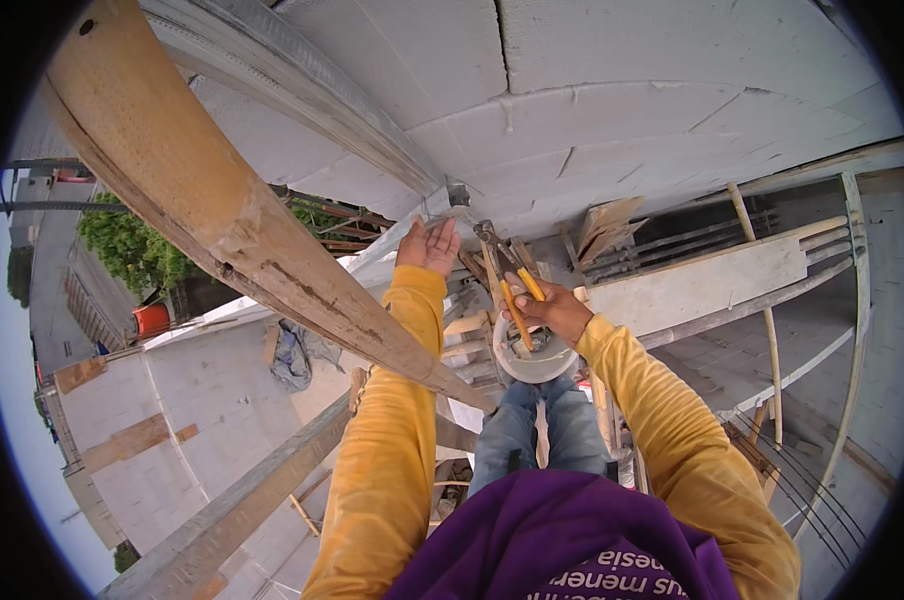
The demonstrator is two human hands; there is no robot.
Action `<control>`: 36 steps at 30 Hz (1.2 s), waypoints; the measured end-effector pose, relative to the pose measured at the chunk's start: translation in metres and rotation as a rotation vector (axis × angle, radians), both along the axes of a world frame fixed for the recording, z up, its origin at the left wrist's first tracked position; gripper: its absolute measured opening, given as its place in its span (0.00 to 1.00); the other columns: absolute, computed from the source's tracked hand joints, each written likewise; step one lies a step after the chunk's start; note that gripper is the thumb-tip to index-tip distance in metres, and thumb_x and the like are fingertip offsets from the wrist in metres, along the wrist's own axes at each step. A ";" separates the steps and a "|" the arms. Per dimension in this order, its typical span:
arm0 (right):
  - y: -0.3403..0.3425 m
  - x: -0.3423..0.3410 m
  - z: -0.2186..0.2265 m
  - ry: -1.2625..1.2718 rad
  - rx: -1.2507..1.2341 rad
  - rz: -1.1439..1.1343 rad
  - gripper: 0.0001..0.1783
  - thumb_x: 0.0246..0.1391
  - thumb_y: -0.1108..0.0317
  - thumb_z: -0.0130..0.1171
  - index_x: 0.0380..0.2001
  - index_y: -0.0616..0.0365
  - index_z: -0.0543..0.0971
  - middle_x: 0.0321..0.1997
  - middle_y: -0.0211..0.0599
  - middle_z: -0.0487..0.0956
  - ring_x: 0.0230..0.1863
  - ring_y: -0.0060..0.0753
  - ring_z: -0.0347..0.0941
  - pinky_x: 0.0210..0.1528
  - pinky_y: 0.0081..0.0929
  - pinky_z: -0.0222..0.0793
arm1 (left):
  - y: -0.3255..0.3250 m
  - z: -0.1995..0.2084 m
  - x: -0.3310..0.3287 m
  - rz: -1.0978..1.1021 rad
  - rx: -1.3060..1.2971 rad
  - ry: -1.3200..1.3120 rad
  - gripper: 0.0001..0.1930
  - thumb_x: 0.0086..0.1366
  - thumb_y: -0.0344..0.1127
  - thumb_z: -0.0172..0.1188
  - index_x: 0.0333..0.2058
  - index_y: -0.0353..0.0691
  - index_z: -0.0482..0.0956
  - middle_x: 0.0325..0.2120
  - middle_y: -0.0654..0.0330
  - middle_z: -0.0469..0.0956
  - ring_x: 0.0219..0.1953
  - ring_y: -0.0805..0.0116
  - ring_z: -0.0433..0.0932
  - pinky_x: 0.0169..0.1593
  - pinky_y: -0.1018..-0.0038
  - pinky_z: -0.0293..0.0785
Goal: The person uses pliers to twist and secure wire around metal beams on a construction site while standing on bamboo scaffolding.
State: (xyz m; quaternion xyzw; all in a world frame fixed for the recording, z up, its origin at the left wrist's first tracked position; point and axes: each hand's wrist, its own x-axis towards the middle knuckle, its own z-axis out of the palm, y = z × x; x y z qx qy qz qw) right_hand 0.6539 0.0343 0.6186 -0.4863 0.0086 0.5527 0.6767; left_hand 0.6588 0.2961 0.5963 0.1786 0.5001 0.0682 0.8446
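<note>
Purple cloth of the person's shirt [562, 540] fills the lowest part of the view, with both yellow sleeves reaching up and away from it. Blue jeans [537, 425] show just beyond the shirt, between the sleeves. Above the jeans sits a round white plastic bucket [534, 365]; what lies inside it is hidden by the hand and cannot be told. The right hand [554, 310] rests over the bucket's rim, its grip pressed together around yellow-handled metal pincers [507, 285]. The pincers' long axis runs from the bucket up and slightly left, handles toward the bucket, steel head pointing away toward the white block wall [612, 110]. Left of the bucket, a long weathered timber beam [242, 215] crosses diagonally, ending just beside the bucket and passing in front of the left sleeve. The left hand [429, 245], beyond the beam, is spread open, palm up, holding nothing, near the pincers' head. Right of the bucket lies a flat grey board [702, 285].
</note>
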 end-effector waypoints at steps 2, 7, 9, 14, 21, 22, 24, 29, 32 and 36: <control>0.007 -0.005 -0.009 -0.025 0.035 0.022 0.31 0.62 0.61 0.54 0.66 0.55 0.60 0.54 0.36 0.76 0.54 0.29 0.73 0.57 0.31 0.67 | -0.001 0.003 0.000 -0.012 -0.009 -0.025 0.21 0.70 0.47 0.51 0.50 0.36 0.64 0.49 0.55 0.71 0.48 0.62 0.76 0.50 0.60 0.71; 0.024 0.001 -0.007 -0.088 0.091 0.099 0.32 0.63 0.61 0.53 0.67 0.55 0.58 0.55 0.34 0.75 0.56 0.28 0.71 0.57 0.30 0.66 | 0.006 -0.002 -0.005 -0.037 -0.049 -0.064 0.25 0.68 0.47 0.53 0.53 0.34 0.62 0.54 0.55 0.66 0.51 0.64 0.69 0.54 0.61 0.67; 0.029 0.002 -0.010 -0.098 0.104 0.104 0.32 0.64 0.63 0.52 0.67 0.57 0.56 0.55 0.35 0.75 0.55 0.29 0.73 0.58 0.30 0.68 | 0.003 -0.002 -0.001 -0.004 -0.012 0.018 0.26 0.68 0.47 0.54 0.54 0.33 0.61 0.55 0.55 0.63 0.51 0.64 0.66 0.54 0.61 0.66; 0.029 0.005 -0.001 0.014 0.154 0.089 0.32 0.64 0.64 0.50 0.68 0.58 0.54 0.58 0.40 0.73 0.58 0.36 0.72 0.60 0.36 0.67 | -0.002 0.003 0.001 0.045 -0.015 0.012 0.25 0.68 0.47 0.55 0.51 0.31 0.61 0.51 0.52 0.65 0.51 0.59 0.65 0.56 0.57 0.65; 0.026 0.015 -0.003 0.236 0.352 0.108 0.34 0.64 0.63 0.50 0.68 0.59 0.51 0.58 0.53 0.71 0.59 0.44 0.70 0.61 0.39 0.67 | -0.001 0.000 -0.002 0.084 -0.026 -0.038 0.21 0.68 0.43 0.54 0.50 0.32 0.63 0.48 0.53 0.66 0.48 0.59 0.70 0.54 0.58 0.70; 0.025 0.019 -0.005 0.255 0.355 0.121 0.33 0.65 0.64 0.50 0.68 0.58 0.52 0.58 0.53 0.71 0.59 0.44 0.71 0.61 0.38 0.67 | -0.001 -0.001 -0.002 0.076 -0.032 -0.050 0.22 0.69 0.44 0.54 0.51 0.33 0.63 0.50 0.52 0.65 0.50 0.58 0.68 0.56 0.57 0.67; 0.022 0.028 -0.012 0.290 0.364 0.149 0.33 0.65 0.65 0.49 0.68 0.58 0.52 0.58 0.54 0.71 0.58 0.45 0.71 0.60 0.38 0.68 | 0.001 -0.003 -0.002 0.061 -0.040 -0.076 0.23 0.69 0.45 0.53 0.53 0.35 0.62 0.53 0.50 0.63 0.55 0.57 0.65 0.61 0.54 0.61; 0.019 0.038 -0.017 0.172 0.287 0.231 0.31 0.65 0.65 0.48 0.68 0.57 0.53 0.54 0.51 0.74 0.52 0.40 0.75 0.59 0.37 0.70 | 0.004 -0.014 -0.003 0.096 -0.032 -0.098 0.23 0.69 0.44 0.54 0.56 0.39 0.61 0.55 0.48 0.62 0.58 0.56 0.63 0.65 0.52 0.56; 0.016 0.033 -0.024 0.124 0.214 0.211 0.33 0.65 0.63 0.50 0.68 0.56 0.53 0.44 0.43 0.76 0.43 0.34 0.77 0.53 0.34 0.74 | 0.002 -0.017 -0.003 0.109 -0.049 -0.100 0.23 0.69 0.44 0.53 0.56 0.39 0.60 0.56 0.48 0.61 0.58 0.55 0.63 0.65 0.52 0.55; 0.022 0.016 -0.020 0.192 0.178 0.105 0.31 0.65 0.64 0.50 0.68 0.50 0.54 0.33 0.33 0.72 0.29 0.24 0.72 0.37 0.27 0.79 | 0.002 -0.015 -0.002 0.133 -0.048 -0.086 0.24 0.69 0.44 0.53 0.56 0.36 0.59 0.56 0.47 0.61 0.58 0.54 0.64 0.65 0.52 0.55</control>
